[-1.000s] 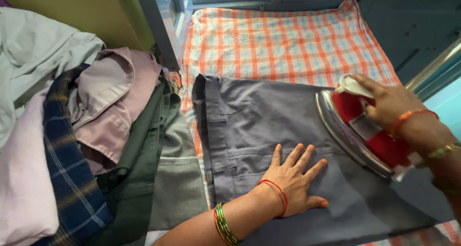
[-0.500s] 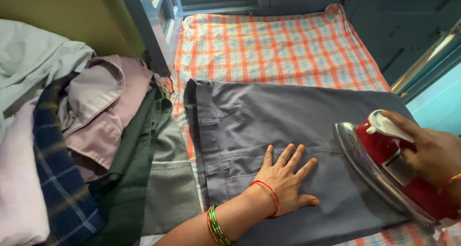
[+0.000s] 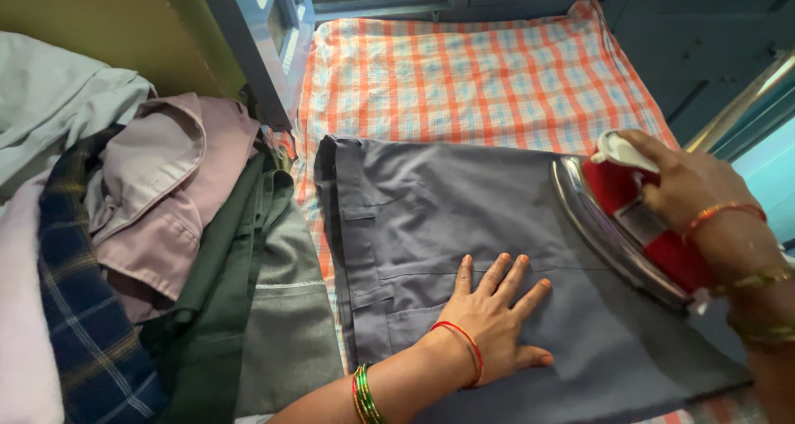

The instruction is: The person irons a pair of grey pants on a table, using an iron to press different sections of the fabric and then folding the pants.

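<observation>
A: Head view: how far along does the pressing look?
B: The grey trousers (image 3: 464, 250) lie spread on the orange checked cloth (image 3: 464, 76), waistband toward the pile of clothes (image 3: 149, 250). The fabric around the flat palm looks fairly smooth, and I'd judge the leg under and beyond the iron remains to be worked. The heap on the left appears unpressed.
A: And the hands?
B: The left hand (image 3: 493, 320) rests palm down, fingers splayed, flat on the trousers near the pocket seam, grasping nothing. The right hand (image 3: 700, 204) is clenched around the handle of the red iron (image 3: 629, 217).
A: How does the iron sit?
B: Tilted, its shiny soleplate turned toward the left hand, its lower edge near the trouser leg; whether it touches I cannot tell.
</observation>
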